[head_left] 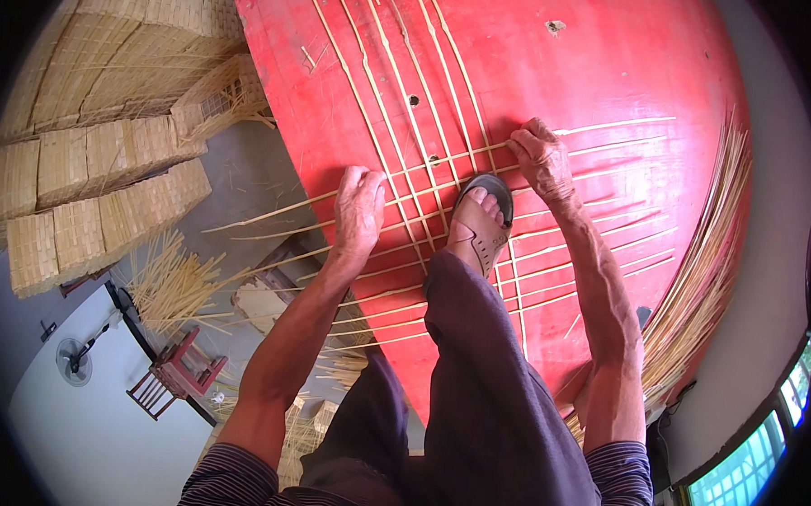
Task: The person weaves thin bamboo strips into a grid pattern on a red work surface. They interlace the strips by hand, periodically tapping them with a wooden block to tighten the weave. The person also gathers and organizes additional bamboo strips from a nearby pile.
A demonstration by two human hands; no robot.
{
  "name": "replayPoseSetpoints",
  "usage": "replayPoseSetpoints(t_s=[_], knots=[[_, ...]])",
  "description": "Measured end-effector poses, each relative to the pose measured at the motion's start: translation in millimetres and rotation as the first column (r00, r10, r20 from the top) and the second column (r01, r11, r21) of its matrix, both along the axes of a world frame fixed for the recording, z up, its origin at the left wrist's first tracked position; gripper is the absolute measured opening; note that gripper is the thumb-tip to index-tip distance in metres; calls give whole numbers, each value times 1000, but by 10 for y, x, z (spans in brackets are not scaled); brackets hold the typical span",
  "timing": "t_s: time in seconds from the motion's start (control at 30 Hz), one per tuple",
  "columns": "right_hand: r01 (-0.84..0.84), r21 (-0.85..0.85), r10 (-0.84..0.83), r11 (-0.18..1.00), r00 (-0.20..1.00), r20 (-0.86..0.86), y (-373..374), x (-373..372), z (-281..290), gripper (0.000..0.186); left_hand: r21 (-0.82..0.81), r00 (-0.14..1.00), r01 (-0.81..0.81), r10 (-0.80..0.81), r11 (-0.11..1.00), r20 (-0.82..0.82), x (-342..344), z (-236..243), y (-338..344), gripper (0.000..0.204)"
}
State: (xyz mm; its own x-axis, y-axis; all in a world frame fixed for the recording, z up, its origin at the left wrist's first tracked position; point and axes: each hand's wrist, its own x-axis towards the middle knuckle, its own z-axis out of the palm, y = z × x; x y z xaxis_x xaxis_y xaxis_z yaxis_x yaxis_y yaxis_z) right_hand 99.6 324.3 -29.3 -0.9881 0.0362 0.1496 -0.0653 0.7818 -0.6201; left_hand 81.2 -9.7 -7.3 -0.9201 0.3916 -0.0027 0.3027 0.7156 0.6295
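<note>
Head view: left hand [359,208] presses flat, fingers together, on the bamboo strips [409,176] crossing the red board [612,72]; right hand [543,160] pinches a crosswise strip at its fingertips. Sandalled foot [481,222] pins the weave between them — best kept firm, strips snug.

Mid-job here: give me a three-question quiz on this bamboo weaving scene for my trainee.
1. True or false: the left hand hovers clear of the bamboo strips.
2. What pins the weave to the red board? A) sandalled foot B) a brick C) a clamp
3. On which side of the board does the loose strip bundle lie?

Key: 1. False, it presses on them. 2. A. 3. The person's right, beyond the right hand.
</note>
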Motion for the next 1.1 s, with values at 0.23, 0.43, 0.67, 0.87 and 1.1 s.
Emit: replayPoseSetpoints(t_s=[0.23,0.43,0.67,0.87,1.1], knots=[[90,7,-89,996,993,-74,-112,62,192,9,78,998,-56,55,995,15,12,117,-14,20],[72,51,-72,996,997,-18,-172,305,226,14,38,995,31,-34,999,94,244,170,-25,23],[191,19,-192,981,978,85,-448,349,256,15,-394,997,56,-75,918,-33,290,147,-368,24],[12,-62,4,998,969,248,-808,-403,253,32,-374,966,254,-256,892,45,106,147,-424,9],[-2,-35,16,999,910,415,-933,-475,-25,35,-160,892,449,-430,879,142,-137,163,-483,10]])
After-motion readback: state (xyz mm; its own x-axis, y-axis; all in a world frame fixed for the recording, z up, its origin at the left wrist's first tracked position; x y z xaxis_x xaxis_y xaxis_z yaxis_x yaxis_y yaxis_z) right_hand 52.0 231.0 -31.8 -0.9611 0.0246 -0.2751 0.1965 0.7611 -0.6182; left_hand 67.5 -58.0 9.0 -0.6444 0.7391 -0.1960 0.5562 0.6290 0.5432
